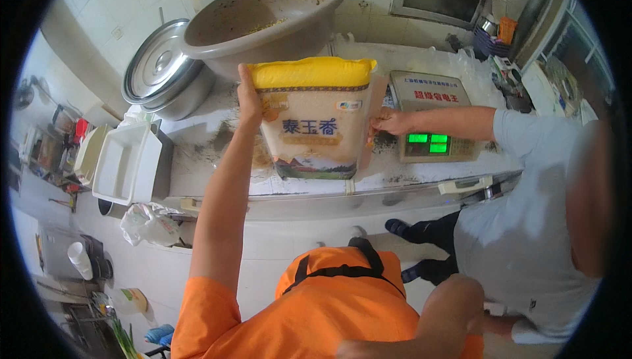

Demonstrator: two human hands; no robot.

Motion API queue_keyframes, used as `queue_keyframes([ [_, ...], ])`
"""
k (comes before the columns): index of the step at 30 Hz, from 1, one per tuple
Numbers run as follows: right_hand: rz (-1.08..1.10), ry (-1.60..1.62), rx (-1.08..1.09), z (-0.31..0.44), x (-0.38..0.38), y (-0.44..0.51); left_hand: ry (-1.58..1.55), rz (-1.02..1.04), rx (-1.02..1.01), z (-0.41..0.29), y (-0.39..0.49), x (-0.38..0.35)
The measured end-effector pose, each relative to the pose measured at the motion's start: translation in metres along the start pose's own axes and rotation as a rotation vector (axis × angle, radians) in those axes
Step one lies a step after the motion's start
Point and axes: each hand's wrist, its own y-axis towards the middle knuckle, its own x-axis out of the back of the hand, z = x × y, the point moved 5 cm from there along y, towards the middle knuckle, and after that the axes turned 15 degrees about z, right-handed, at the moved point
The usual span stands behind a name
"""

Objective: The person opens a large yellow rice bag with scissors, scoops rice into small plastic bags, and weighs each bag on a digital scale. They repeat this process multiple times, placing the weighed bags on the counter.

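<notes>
My left hand (250,97) grips the upper left edge of a plump bag of rice (311,142), its thumb lying along the side. Yellow covers the bag's top; below, it bears large printed writing and a landscape picture. It is upright in front of the worktop, and I cannot tell whether its base rests on anything. A co-worker's hand (392,121) is at the bag's right edge, by a pinkish strip along that side. My bent right forearm runs off the bottom of the picture, and the right hand is out of view.
Behind the bag stands a large, stained plastic tub (266,48). A lidded steel pot (163,63) and a white plastic bin (121,166) are on the left. To the right lies a digital scale (434,97) with lit green displays. The co-worker (528,240) stands close on my right.
</notes>
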Motion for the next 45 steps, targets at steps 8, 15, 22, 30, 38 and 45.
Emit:
queue_keyframes([
  [8, 0.063, 0.536, 0.472, 0.096, -0.292, -0.012, 0.038, -0.071, 0.003, -0.003, 0.003, -0.007],
  [15, -0.546, 0.789, 0.16, 0.035, -0.293, 0.006, 0.074, -0.257, 0.117, 0.012, 0.01, 0.025],
  [22, -0.916, 0.607, 0.072, -0.053, -0.252, -0.001, 0.108, -0.22, 0.043, 0.017, 0.01, 0.028],
  [30, -1.105, 0.543, -0.048, -0.11, -0.257, -0.015, 0.132, -0.106, 0.09, 0.011, 0.0, 0.018],
  [38, -1.196, 0.038, -0.326, -0.147, -0.242, -0.019, -0.016, -0.099, 0.201, 0.037, 0.021, 0.018],
  [45, -1.39, -0.811, -0.219, -0.115, -0.226, -0.018, -0.278, -0.039, 0.191, 0.046, 0.024, 0.032],
])
